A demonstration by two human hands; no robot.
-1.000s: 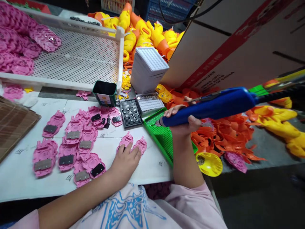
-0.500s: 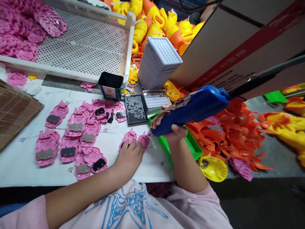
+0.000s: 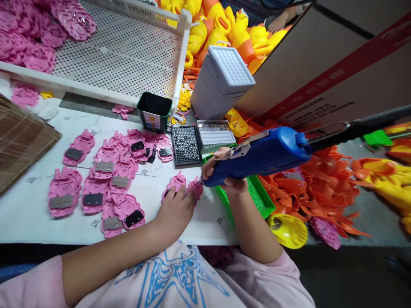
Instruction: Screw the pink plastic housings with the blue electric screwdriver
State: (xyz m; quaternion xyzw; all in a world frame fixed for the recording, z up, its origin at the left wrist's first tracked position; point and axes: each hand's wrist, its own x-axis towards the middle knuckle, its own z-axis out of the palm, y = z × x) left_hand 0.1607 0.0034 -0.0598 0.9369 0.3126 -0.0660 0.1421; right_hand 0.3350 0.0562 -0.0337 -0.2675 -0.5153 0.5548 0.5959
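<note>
A blue electric screwdriver (image 3: 257, 158) with a metal lever lies in the grip of my right hand (image 3: 229, 171), tilted with its cable end to the right. Its tip is hidden near the right edge of a pink plastic part (image 3: 198, 188). My left hand (image 3: 177, 209) rests with spread fingers on this part and on a second pink part (image 3: 176, 179) beside it. Further left lie several pink parts (image 3: 64, 186) with black or grey plates on them. A black screw tray (image 3: 187, 145) sits behind my hands.
Behind are a dark green cup (image 3: 154, 111), a white crate (image 3: 112, 55) and stacked white trays (image 3: 221, 81). A green basket (image 3: 265, 205), yellow bowl (image 3: 289, 231) and orange parts (image 3: 314, 192) lie right. Another person's hand (image 3: 279, 21) shows at the top.
The screwdriver has tilted, its cable end lower in the view. The view has shifted slightly, and the other person's hand at the top shows more. My left hand stays on the pink parts.
</note>
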